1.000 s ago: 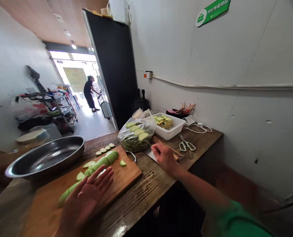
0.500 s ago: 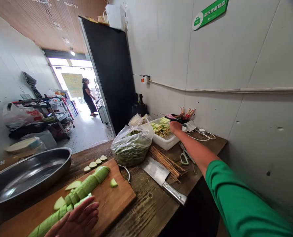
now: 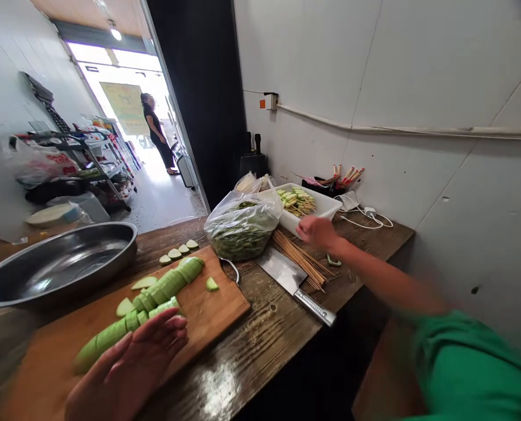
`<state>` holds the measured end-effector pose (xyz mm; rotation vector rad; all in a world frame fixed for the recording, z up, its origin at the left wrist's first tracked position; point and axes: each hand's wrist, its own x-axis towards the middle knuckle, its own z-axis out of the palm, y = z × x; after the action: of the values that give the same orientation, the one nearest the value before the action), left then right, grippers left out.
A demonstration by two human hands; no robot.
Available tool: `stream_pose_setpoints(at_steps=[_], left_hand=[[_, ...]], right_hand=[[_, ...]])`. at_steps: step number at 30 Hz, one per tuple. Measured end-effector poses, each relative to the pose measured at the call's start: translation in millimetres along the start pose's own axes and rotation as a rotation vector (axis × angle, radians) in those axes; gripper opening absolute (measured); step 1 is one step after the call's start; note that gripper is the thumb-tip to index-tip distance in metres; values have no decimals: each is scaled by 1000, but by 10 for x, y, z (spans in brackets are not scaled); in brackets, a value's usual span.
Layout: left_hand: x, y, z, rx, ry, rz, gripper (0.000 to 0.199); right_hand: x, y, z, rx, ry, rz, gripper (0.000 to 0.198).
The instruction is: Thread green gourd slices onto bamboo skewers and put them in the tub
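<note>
Palm turned up and fingers stretched out, my left hand (image 3: 141,351) is empty above the near edge of the wooden cutting board (image 3: 225,295). Right by it lies a sliced green vegetable, like a zucchini (image 3: 168,289), cut into rows of pieces. My right hand (image 3: 316,232) is curled closed at the near side of the white plastic tray (image 3: 333,206); no object shows in it. Inside the tray lie several skewers of green slices (image 3: 296,202). Bare bamboo skewers (image 3: 302,260) and a cleaver (image 3: 286,275) lie left of this hand. Green scissor handles (image 3: 334,261) peek from under the wrist.
A clear bag of green vegetables (image 3: 242,231) stands behind the board. At the left is a large metal basin (image 3: 62,263). A white cable (image 3: 369,219) lies near the wall. Far off, a person (image 3: 157,134) stands by the doorway.
My right hand has drawn back from the tray's far right side towards me. My left hand stays stretched out over the board. The camera has tilted down.
</note>
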<state>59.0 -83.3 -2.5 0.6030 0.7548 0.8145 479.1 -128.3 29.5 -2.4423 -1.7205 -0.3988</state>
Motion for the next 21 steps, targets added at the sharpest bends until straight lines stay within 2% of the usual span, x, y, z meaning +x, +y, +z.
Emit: stream_pose_setpoints(at_steps=[2,4,6,7,9,11,13,15,18,21], left_hand=[[-59,-5,110,7,-54,26,41],[-89,11,167,-5,-99,141,35],[-95,68,149,-46,-64,384,27],[-95,112,113,-57,-11,491,24],[-110,216,4,-63,159,606,19],[-151,312,-118,-58,319,664,17],[-207,378,-224,33,401,681,19],[-259,417,-304,258,432,685,25],[-302,452,-382,792,435,691,35],[-283,455,-384,1335,335,732,39]], right_hand=[[-263,-109,129,-27,-266,79,36],[-417,-136,257,-41,-342,104,32],[-467,-108,362,-44,-370,96,31],[-467,-86,403,-43,-380,87,30],[-448,-38,468,-41,-381,68,30],[-433,7,511,-40,-369,60,29],[-431,49,539,-30,-346,52,28],[-438,78,559,-1,-305,47,25],[-452,82,575,52,-226,62,19],[-481,53,552,93,-79,132,17]])
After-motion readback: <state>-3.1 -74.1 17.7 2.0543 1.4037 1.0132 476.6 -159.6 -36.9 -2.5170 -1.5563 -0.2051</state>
